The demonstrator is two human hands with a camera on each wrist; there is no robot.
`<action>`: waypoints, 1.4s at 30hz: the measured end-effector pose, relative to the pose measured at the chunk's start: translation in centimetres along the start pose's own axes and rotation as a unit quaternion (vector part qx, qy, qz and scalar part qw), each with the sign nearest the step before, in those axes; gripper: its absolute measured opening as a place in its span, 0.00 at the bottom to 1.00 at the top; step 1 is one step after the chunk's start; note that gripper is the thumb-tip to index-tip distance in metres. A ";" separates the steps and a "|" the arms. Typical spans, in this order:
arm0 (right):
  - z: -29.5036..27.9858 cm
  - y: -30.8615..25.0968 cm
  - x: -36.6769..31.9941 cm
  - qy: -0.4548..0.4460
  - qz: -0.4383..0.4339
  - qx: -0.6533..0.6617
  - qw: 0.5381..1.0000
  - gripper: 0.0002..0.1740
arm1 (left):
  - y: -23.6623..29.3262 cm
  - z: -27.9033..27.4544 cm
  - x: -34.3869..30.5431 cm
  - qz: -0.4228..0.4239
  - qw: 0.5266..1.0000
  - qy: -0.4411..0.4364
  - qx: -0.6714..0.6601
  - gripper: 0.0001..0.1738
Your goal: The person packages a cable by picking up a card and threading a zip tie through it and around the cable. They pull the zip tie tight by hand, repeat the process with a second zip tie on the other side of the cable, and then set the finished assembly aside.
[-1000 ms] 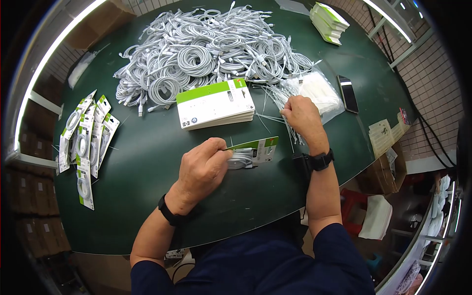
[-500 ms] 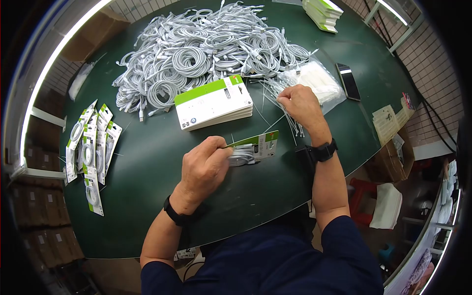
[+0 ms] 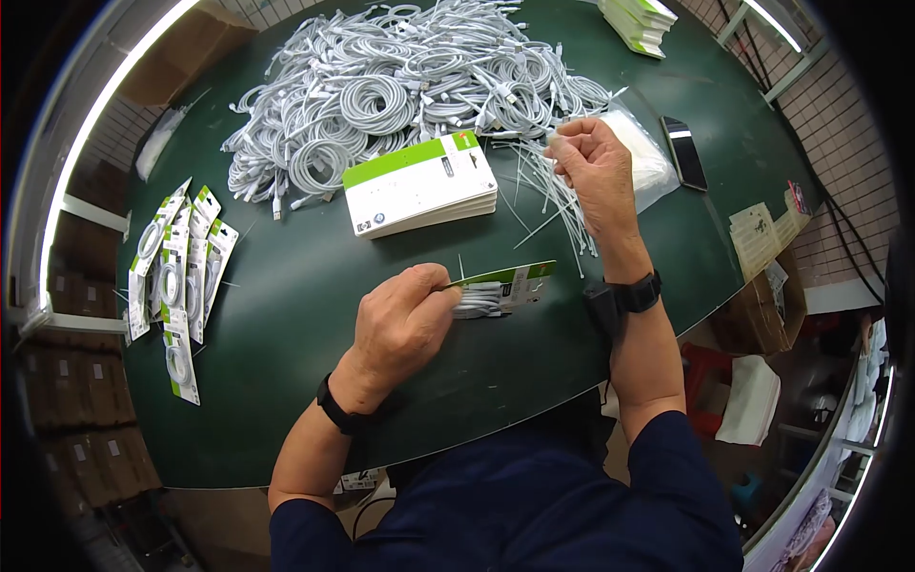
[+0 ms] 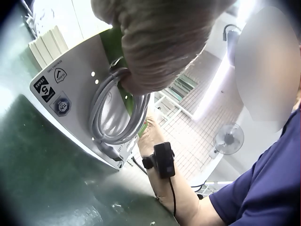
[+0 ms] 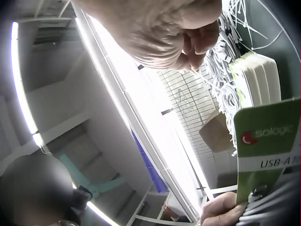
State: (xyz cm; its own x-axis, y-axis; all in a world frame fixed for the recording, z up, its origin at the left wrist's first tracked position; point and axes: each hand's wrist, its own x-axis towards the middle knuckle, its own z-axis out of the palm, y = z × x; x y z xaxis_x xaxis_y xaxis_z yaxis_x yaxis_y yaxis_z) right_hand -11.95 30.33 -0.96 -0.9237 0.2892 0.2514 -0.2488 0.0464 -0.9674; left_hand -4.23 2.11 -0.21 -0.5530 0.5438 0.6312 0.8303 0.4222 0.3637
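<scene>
My left hand (image 3: 398,319) pinches a green-and-white card (image 3: 527,282) together with a coiled white cable (image 3: 479,300) over the front of the table. In the left wrist view the coil (image 4: 115,113) lies against the card's printed face (image 4: 61,87). A thin white tie stands up beside the left fingers. My right hand (image 3: 599,173) is raised above the loose white zip ties (image 3: 562,205), thumb and fingertips together near a small pale end. In the right wrist view its fingers (image 5: 200,44) are curled, with a thin white strand at the tips.
A stack of cards (image 3: 419,189) lies ahead of my hands, before a large heap of coiled cables (image 3: 381,100). Finished-looking carded cables (image 3: 174,276) lie at the left. At the right are a plastic bag (image 3: 640,157), a phone (image 3: 684,153) and more cards (image 3: 639,24) farther back.
My right hand has lifted up and away from the zip ties, its fingers turned more upward. My left hand keeps its hold on the card and cable, which tilt slightly.
</scene>
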 end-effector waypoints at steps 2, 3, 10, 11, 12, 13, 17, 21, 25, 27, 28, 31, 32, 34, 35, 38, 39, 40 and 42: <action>0.8 -0.2 -0.7 -0.075 0.078 0.119 0.987 0.09 | 0.1 -0.3 -0.4 0.013 1.000 0.003 0.006 0.17; 1.4 -0.5 -1.2 -0.092 0.096 0.120 0.984 0.09 | 0.2 -0.4 -0.5 0.019 1.000 0.003 0.009 0.17; 3.3 -0.7 -2.9 -0.164 0.136 0.131 0.968 0.09 | 0.4 -0.8 -1.7 0.027 0.999 0.008 0.020 0.16; 3.2 -0.5 -2.9 -0.170 0.141 0.127 0.967 0.11 | 0.4 -0.8 -1.7 0.027 0.999 0.009 0.019 0.16; 3.2 -0.3 -2.9 -0.178 0.144 0.125 0.965 0.12 | 0.4 -0.8 -1.7 0.028 0.999 0.011 0.018 0.16; 3.1 -0.3 -2.9 -0.187 0.146 0.124 0.963 0.13 | 0.4 -0.8 -1.6 0.028 0.999 0.011 0.017 0.16; 3.8 -1.0 -3.4 -0.207 0.156 0.148 0.954 0.17 | 0.1 -0.9 -1.4 0.032 0.999 0.017 0.025 0.16; 3.8 -0.8 -3.8 -0.264 0.117 0.115 0.951 0.16 | 0.0 -0.9 -1.6 0.036 0.999 0.018 0.026 0.15; 3.9 -2.1 -4.1 -0.307 0.125 0.065 0.941 0.12 | 0.0 -0.7 -1.6 0.041 0.999 0.023 0.026 0.15; 4.0 -2.0 -4.1 -0.317 0.127 0.065 0.938 0.12 | 0.0 -0.7 -1.6 0.042 0.999 0.021 0.023 0.15; 4.0 -2.0 -4.2 -0.321 0.128 0.064 0.936 0.12 | 0.0 -0.7 -1.6 0.040 0.999 0.018 0.022 0.15; 4.4 -1.8 -4.4 -0.328 0.169 0.060 0.928 0.11 | 0.0 -0.7 -1.6 0.036 0.999 0.007 0.018 0.15; 4.4 -1.6 -4.3 -0.338 0.179 0.052 0.922 0.10 | 0.0 -0.7 -1.5 0.034 0.999 0.004 0.017 0.15; 4.6 -1.2 -4.5 -0.353 0.194 0.042 0.914 0.09 | 0.0 -0.7 -1.4 0.034 0.999 0.001 0.014 0.15; 4.8 -1.3 -4.6 -0.359 0.203 0.036 0.910 0.08 | -0.1 -0.7 -1.4 0.035 0.999 0.001 0.014 0.16; 5.2 -1.0 -4.7 -0.379 0.217 0.025 0.899 0.08 | -0.1 -0.8 -1.4 0.038 0.999 0.000 0.010 0.16; 5.2 -0.8 -4.6 -0.386 0.222 0.028 0.895 0.09 | -0.1 -0.8 -1.4 0.039 0.999 -0.001 0.009 0.16; 5.3 -0.5 -4.6 -0.394 0.226 0.031 0.890 0.10 | -0.1 -0.8 -1.4 0.039 0.999 -0.002 0.009 0.16; 5.4 -0.5 -4.7 -0.397 0.228 0.033 0.888 0.10 | 0.0 -0.8 -1.3 0.039 0.999 -0.004 0.010 0.17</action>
State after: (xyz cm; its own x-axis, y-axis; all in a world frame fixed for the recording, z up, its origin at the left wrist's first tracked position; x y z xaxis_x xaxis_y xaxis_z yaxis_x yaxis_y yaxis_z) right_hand -9.02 23.80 -1.55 -0.8407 -0.5035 -0.1995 0.2120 0.0331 -0.9767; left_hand -3.47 0.76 -0.51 -0.4866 0.5810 0.6524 0.8697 0.3930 0.2987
